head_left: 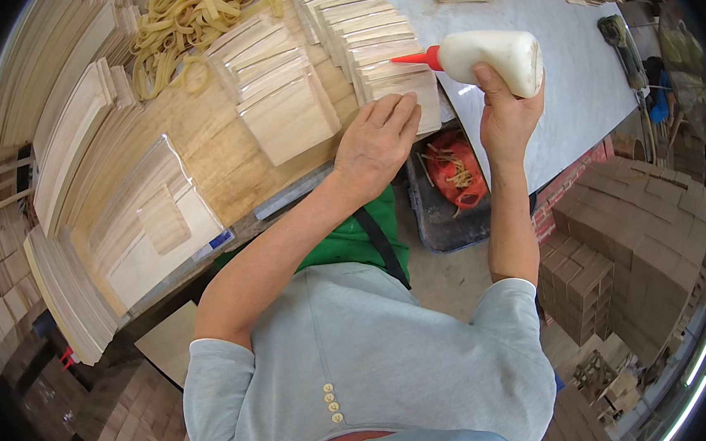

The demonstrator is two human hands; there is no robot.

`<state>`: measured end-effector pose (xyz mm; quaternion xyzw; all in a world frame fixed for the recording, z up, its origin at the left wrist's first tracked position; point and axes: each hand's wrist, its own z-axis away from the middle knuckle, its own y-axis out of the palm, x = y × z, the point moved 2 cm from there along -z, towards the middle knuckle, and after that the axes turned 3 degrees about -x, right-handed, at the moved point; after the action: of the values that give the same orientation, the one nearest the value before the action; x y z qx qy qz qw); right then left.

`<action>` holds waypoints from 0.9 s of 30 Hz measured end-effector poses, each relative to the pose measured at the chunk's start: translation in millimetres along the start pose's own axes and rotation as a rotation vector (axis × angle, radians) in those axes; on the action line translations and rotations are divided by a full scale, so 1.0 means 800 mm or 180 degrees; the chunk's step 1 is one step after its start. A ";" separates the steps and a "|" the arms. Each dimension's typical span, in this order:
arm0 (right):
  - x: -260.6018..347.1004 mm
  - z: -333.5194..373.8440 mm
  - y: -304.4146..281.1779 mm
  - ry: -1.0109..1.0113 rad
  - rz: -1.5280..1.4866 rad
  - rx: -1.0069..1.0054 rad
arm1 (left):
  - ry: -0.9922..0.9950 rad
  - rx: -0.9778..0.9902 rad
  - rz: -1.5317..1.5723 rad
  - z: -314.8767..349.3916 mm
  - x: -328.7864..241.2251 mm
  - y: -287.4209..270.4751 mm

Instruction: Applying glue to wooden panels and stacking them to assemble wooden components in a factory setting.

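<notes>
My right hand (510, 117) is wrapped round a white squeeze bottle (492, 57), holding it tilted nearly level. Its red pointed nozzle (415, 57) points left over a row of overlapping thin wooden pieces (381, 44). Glossy wet-looking lines run along the edges of these pieces. The fingers of my left hand (378, 144) rest stretched out on the near end of that row; its thumb is hidden. To the left of this hand, a second overlapping row of wooden pieces (284, 99) lies on the wooden worktop (210, 143).
Yellowish elastic bands (195, 17) are heaped at the back left. Tall stacks of thin boards (70, 132) line the left side. A pale sheet-topped surface (579, 89) adjoins on the right. Below it, a dark bin (443, 236) holds a red bag (456, 171). Brown stacked blocks (634, 234) stand farther right.
</notes>
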<state>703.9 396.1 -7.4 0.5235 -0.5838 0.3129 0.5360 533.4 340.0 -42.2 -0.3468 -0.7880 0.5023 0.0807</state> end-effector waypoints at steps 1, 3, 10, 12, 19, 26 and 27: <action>0.001 -0.003 -0.004 -0.0048 0.0071 -0.0021 | -0.0002 -0.0006 0.0021 0.000 0.000 0.000; 0.002 -0.007 -0.013 -0.0108 0.0153 -0.0066 | 0.0005 -0.0013 0.0047 0.000 0.000 -0.001; 0.013 -0.016 -0.033 -0.0448 0.0469 -0.0178 | -0.0020 -0.0036 0.0089 0.001 -0.001 -0.001; 0.022 -0.013 -0.034 -0.0333 0.0238 -0.0289 | -0.0024 -0.0050 0.0084 0.002 0.000 -0.001; 0.013 0.019 -0.020 0.0332 -0.0850 -0.0095 | 0.0006 -0.0117 0.0055 0.002 0.000 0.000; -0.006 0.039 0.001 0.0565 -0.0706 -0.0068 | -0.0011 -0.0088 0.0078 0.000 -0.001 -0.001; -0.007 0.039 0.003 0.0566 -0.0705 -0.0074 | -0.0007 -0.0084 0.0082 0.001 -0.001 0.000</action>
<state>692.0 369.2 -19.4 0.5486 -0.4762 0.2902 0.6230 533.9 339.2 -42.3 -0.3573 -0.7901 0.4932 0.0688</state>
